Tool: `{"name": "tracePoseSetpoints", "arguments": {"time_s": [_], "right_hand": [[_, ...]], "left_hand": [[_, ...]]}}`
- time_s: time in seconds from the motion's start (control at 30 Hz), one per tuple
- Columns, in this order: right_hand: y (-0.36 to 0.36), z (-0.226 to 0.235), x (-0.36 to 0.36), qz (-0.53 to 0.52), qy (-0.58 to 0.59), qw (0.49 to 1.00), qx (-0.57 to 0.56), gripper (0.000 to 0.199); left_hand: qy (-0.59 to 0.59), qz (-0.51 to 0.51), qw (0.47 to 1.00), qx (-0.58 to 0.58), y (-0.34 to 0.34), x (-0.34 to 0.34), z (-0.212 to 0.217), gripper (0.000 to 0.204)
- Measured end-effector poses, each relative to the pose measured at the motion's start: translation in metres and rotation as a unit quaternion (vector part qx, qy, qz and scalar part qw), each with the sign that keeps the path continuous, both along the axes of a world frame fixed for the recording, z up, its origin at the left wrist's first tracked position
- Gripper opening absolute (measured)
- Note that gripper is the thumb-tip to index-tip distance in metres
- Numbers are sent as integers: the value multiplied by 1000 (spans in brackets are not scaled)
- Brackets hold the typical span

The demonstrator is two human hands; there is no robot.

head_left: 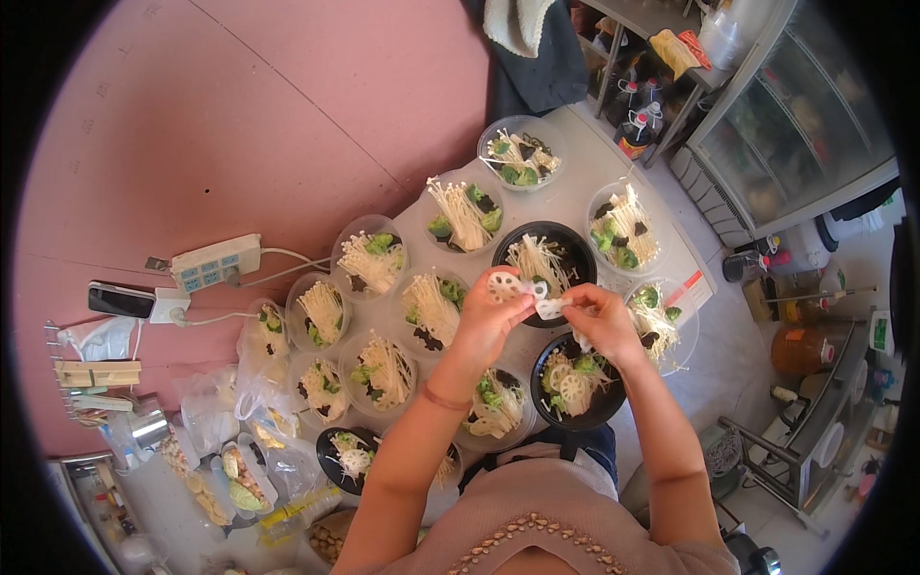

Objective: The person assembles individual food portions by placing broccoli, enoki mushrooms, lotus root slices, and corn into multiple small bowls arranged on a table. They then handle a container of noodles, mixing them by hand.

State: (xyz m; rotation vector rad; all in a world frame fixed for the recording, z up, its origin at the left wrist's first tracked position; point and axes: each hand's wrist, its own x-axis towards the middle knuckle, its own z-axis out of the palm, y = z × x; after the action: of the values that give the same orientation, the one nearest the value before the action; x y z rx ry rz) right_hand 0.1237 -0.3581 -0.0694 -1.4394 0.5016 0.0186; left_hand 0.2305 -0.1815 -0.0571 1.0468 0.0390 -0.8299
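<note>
My left hand (491, 311) is closed on white lotus root slices (503, 286), held above a black bowl (581, 238). Close beside it, my right hand (602, 318) pinches another lotus root slice (549, 308), and the fingertips of both hands nearly meet. Enoki mushrooms (537, 261) and dark pieces lie in the black bowl beneath. Nearer to me, a second black bowl (613, 410) holds lotus root slices (572, 388), broccoli and enoki. Clear bowls with enoki, broccoli and dark fungus surround my hands, such as one clear bowl (625, 270) at the right.
Bowls crowd the pale table (586, 144). A power strip (217, 264) and a phone (122, 299) are at the pink wall (240, 125). Plastic bags (278, 422) and vegetable trays lie at the left. A glass-door fridge (800, 105) stands at the far right, with bottles (636, 129) beside it.
</note>
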Motion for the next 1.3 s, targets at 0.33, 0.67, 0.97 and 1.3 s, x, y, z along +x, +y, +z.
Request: {"name": "tracePoseSetpoints", "arguments": {"time_s": [0.33, 0.67, 0.97, 1.3], "right_hand": [[-25, 2, 21, 3, -6, 985, -173, 26], [-26, 5, -3, -44, -83, 938, 333, 44], [-16, 3, -8, -42, -58, 961, 267, 18], [-12, 3, -2, -31, -57, 990, 129, 16]], "left_hand": [[-117, 13, 990, 79, -13, 28, -8, 33], [-187, -10, 974, 130, -5, 21, -18, 44], [-181, -43, 976, 113, -10, 17, -9, 44], [-52, -72, 995, -43, -9, 12, 7, 33]]}}
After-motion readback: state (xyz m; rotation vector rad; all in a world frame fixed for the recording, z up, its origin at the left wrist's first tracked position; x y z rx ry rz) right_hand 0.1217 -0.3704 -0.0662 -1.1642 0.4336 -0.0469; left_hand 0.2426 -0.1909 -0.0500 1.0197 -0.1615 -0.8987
